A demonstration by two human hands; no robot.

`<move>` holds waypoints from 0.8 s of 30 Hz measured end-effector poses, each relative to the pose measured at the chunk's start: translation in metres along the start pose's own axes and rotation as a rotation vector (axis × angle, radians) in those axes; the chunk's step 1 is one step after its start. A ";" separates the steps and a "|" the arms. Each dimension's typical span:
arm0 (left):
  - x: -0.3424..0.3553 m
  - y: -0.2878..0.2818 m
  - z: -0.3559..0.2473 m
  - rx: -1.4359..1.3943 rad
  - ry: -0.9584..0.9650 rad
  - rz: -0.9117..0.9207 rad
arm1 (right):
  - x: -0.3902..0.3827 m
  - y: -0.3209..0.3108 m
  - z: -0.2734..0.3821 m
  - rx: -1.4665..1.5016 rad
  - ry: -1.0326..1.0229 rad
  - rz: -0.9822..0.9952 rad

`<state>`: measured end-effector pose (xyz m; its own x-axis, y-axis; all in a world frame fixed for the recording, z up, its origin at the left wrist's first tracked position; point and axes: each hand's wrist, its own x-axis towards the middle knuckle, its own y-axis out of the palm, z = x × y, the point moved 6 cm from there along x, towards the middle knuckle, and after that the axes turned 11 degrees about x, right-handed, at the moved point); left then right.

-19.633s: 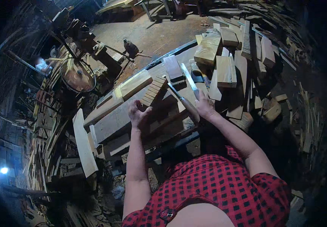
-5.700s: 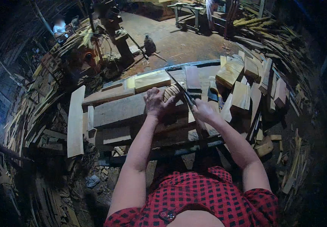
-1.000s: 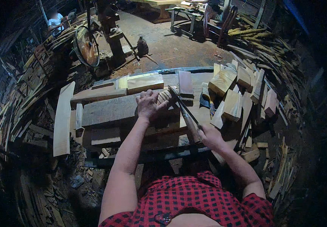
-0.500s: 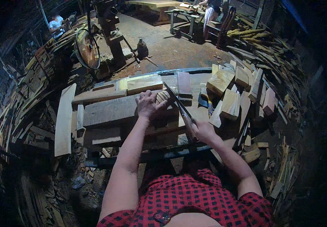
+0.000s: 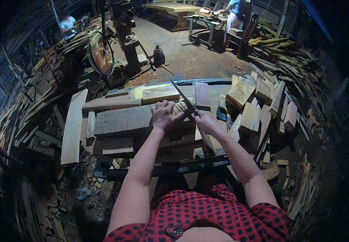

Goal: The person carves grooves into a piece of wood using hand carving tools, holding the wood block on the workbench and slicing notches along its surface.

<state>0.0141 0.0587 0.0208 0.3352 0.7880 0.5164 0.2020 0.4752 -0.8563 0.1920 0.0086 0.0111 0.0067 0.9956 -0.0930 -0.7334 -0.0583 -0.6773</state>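
My left hand (image 5: 164, 115) is closed over a small grooved piece of pale wood (image 5: 181, 108), pressed onto the long grey board (image 5: 120, 123). My right hand (image 5: 210, 123) grips a long, narrow dark blade (image 5: 179, 90), like a file or saw, which slants across the grooved piece toward the far edge; its handle is hidden by the fingers. Beneath my right wrist, another long item lies partly hidden. Just beyond, a pinkish block (image 5: 202, 96) and a dark-bladed tool (image 5: 222, 109) lie on the bench among pale offcuts (image 5: 160, 94).
Stacked blocks (image 5: 249, 117) crowd the bench's right; a pale plank (image 5: 72, 133) crosses its left end. Beyond are a machine with a large wheel (image 5: 101, 52), a dark jug (image 5: 158, 54), a slab table (image 5: 174, 8), scrap piles, one person (image 5: 67, 28) at left and another (image 5: 233, 14) at a workbench.
My right hand and blade have pushed forward and up, closer to my left hand, which stays on the grooved piece. The person at the back workbench shows more fully than a second ago.
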 end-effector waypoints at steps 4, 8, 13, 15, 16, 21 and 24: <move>-0.005 0.002 0.008 -0.016 -0.016 0.014 | -0.043 0.000 0.003 0.028 -0.040 -0.015; -0.001 0.000 0.007 -0.017 -0.031 0.079 | -0.114 -0.003 -0.040 -0.059 -0.074 -0.102; 0.000 -0.007 0.006 -0.023 0.000 0.077 | -0.088 -0.005 -0.032 -0.091 -0.004 -0.035; -0.001 -0.005 0.007 -0.030 -0.003 0.072 | -0.044 -0.005 -0.010 -0.064 0.051 0.013; -0.002 -0.002 0.007 -0.015 -0.016 0.071 | -0.029 -0.007 0.002 -0.046 0.123 0.039; -0.001 0.000 0.001 -0.011 -0.026 0.094 | 0.000 0.007 -0.011 -0.086 -0.091 -0.086; -0.005 0.002 0.009 -0.023 -0.043 0.084 | -0.048 0.004 -0.014 -0.058 -0.100 -0.053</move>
<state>0.0049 0.0593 0.0164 0.3122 0.8408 0.4422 0.1963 0.3984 -0.8960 0.1980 -0.0400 0.0027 -0.0255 0.9996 0.0157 -0.6935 -0.0064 -0.7204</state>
